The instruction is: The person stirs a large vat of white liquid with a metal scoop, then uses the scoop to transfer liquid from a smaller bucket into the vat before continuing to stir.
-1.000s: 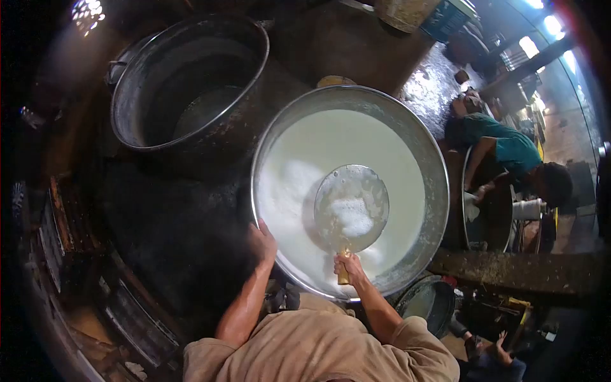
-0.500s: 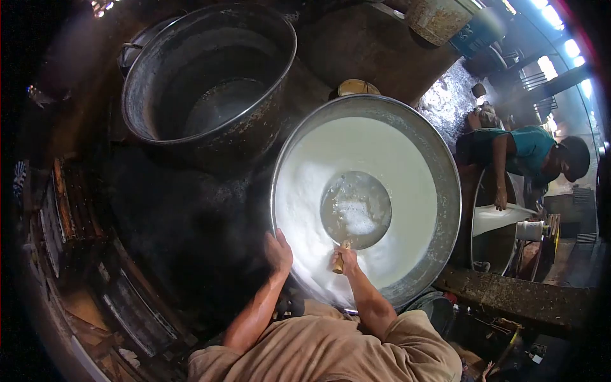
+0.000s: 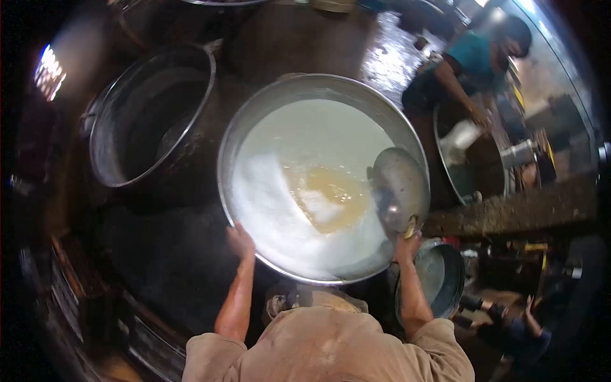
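Note:
A wide metal basin (image 3: 417, 137) stands before me, filled with white milky liquid (image 3: 305, 124). My left hand (image 3: 241, 242) is closed on its near left rim. My right hand (image 3: 407, 246) grips the short wooden handle of a round metal scoop (image 3: 402, 184) at the basin's right rim. The scoop is tilted up out of the liquid, near the right inner wall. A yellowish, bubbly patch (image 3: 334, 191) with white foam shows on the liquid left of the scoop.
A large dark pot (image 3: 100, 149) stands at the left. Beside my right forearm is a smaller bucket (image 3: 453, 270) with liquid in it. Another person (image 3: 474, 60) bends over a vessel at the right, holding white material. A thick ledge (image 3: 509, 207) runs below that vessel.
My right hand has moved right, lifting the scoop from the middle of the liquid and tilting it by the right rim. A yellowish patch now shows there. The view has shifted too.

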Demonstrator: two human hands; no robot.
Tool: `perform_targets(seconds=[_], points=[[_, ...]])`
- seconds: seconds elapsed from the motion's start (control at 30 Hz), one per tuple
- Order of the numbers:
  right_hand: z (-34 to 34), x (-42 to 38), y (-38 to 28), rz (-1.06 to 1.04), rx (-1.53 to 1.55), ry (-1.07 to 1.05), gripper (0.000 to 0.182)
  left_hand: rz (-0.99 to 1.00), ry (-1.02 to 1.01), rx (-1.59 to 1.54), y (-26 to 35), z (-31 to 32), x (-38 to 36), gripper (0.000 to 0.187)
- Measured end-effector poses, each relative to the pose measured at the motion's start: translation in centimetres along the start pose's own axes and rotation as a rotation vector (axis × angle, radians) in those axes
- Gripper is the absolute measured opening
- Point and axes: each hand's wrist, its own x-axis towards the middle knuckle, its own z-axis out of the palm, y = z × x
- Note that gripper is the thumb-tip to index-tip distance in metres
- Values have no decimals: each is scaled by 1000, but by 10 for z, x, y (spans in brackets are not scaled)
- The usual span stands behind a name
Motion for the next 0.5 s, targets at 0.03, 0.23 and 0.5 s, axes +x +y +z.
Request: perform_targets(seconds=[0.03,0.23,0.5], points=[[-37,2,1,35,-13,22,30,6,10,-3,-4,1,1,44],[-199,-26,103,519,-41,55,37,-14,32,53,8,-8,1,54],[-258,-73,260,762,-554,-355,45,5,66,228,-16,-1,18,61]])
